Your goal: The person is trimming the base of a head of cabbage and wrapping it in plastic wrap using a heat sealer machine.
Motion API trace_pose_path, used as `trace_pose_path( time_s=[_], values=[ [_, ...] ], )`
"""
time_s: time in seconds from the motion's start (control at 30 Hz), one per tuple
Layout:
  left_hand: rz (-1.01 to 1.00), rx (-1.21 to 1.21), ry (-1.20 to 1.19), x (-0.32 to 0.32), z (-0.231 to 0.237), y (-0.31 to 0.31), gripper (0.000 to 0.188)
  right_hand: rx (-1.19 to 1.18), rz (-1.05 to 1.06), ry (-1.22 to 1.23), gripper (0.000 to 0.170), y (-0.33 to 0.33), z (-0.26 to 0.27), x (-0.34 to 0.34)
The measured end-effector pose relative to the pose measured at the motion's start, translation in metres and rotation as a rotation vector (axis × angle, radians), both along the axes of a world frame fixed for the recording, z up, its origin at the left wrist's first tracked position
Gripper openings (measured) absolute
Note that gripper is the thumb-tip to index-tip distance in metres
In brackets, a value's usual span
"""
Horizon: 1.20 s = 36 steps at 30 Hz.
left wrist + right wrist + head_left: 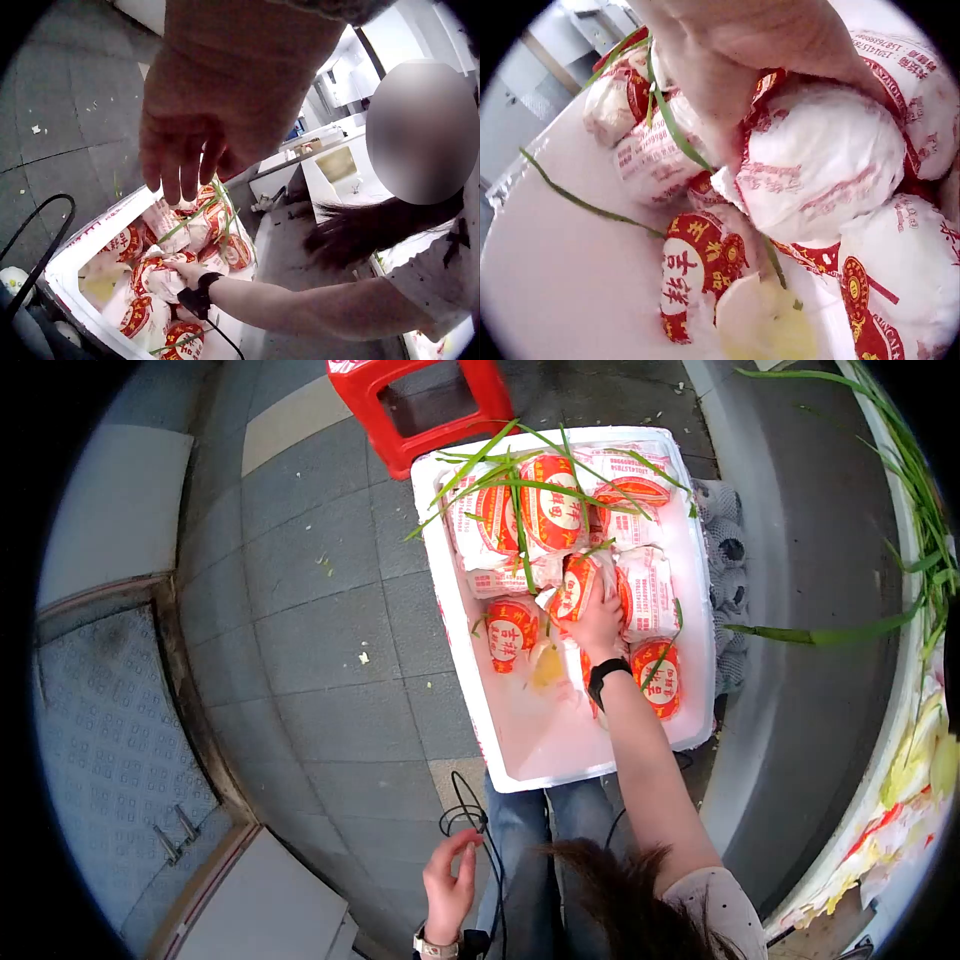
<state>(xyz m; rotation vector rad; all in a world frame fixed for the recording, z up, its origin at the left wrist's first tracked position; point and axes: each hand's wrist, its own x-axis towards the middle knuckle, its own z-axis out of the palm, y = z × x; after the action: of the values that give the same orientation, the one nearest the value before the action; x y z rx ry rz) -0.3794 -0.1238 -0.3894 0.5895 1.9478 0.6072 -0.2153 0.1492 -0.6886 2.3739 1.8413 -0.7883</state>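
My right hand (597, 624) grips a round bundle (825, 165) wrapped in white paper with red print, inside a white foam box (520, 772). In the right wrist view, my thumb and fingers reach round the bundle from above, and its contents are hidden by the paper. Similar wrapped bundles (551, 505) lie packed about it, some with green leaf strips (520, 530) across them. Beside the held bundle, a yellowish patch (547, 664) shows on the box floor. My left hand (452, 885) hangs in front of the box, fingers loosely bent and holding nothing.
A red plastic stool (400, 450) stands at the box's far left corner. Net-wrapped round things (727, 550) line its right side. Long green leaves (915, 490) lie along the right edge. A black cable (496, 860) loops near my legs.
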Motion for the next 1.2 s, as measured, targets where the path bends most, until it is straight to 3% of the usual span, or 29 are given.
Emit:
trace_pose_path(
  time_s=[0.1,0.13,0.23,0.3,0.47,0.57,0.6,0.7,0.77,0.83,0.97,1.0,1.1,1.17,1.2],
  values=[
    [-0.054,-0.001,-0.012,-0.001,0.003,-0.002,0.018,-0.024,-0.199,0.626,0.116,-0.015,-0.019,0.031],
    [-0.084,0.003,-0.007,-0.001,0.006,0.001,0.019,-0.053,-0.382,1.041,0.108,-0.022,-0.006,0.029],
    [-0.192,0.070,0.041,-0.004,0.009,0.006,0.020,-0.218,-0.585,1.358,0.090,-0.050,0.028,0.038],
    [-0.253,0.102,0.068,-0.008,0.021,0.009,0.021,-0.182,-0.557,1.555,0.086,-0.076,0.076,0.041],
    [-0.286,0.211,0.055,-0.018,0.081,0.031,0.031,-0.230,-0.563,1.772,0.104,-0.146,0.246,0.047],
    [-0.276,0.296,-0.036,-0.019,0.127,0.039,0.044,-0.374,-0.585,1.835,0.119,-0.181,0.371,0.048],
    [-0.231,0.262,-0.302,-0.021,0.138,0.038,0.061,-0.384,-0.562,1.865,0.121,-0.193,0.409,0.046],
    [-0.305,0.412,-0.752,-0.014,0.211,0.048,0.075,-0.346,-0.371,1.939,0.125,-0.211,0.515,0.039],
    [-0.368,0.385,-1.005,-0.019,0.253,0.046,0.088,-0.265,-0.368,1.956,0.126,-0.227,0.571,0.035],
    [-0.458,0.376,-1.166,-0.028,0.270,0.039,0.092,-0.213,-0.298,2.014,0.122,-0.236,0.600,0.032],
    [-0.583,0.398,-1.146,-0.024,0.341,0.042,0.104,0.036,-0.071,1.982,0.118,-0.254,0.636,0.026],
    [-0.579,0.450,-1.177,-0.024,0.350,0.039,0.105,0.093,0.019,2.008,0.107,-0.258,0.653,0.025],
    [-0.606,0.567,-1.193,-0.017,0.373,0.029,0.102,0.437,0.223,1.587,0.094,-0.263,0.695,0.026],
    [-0.449,0.536,-1.167,-0.009,0.403,0.019,0.089,0.669,0.354,1.323,0.083,-0.262,0.732,0.030],
    [-0.377,0.549,-1.161,-0.010,0.414,0.015,0.085,0.776,0.403,1.029,0.080,-0.263,0.755,0.034]
  ],
)
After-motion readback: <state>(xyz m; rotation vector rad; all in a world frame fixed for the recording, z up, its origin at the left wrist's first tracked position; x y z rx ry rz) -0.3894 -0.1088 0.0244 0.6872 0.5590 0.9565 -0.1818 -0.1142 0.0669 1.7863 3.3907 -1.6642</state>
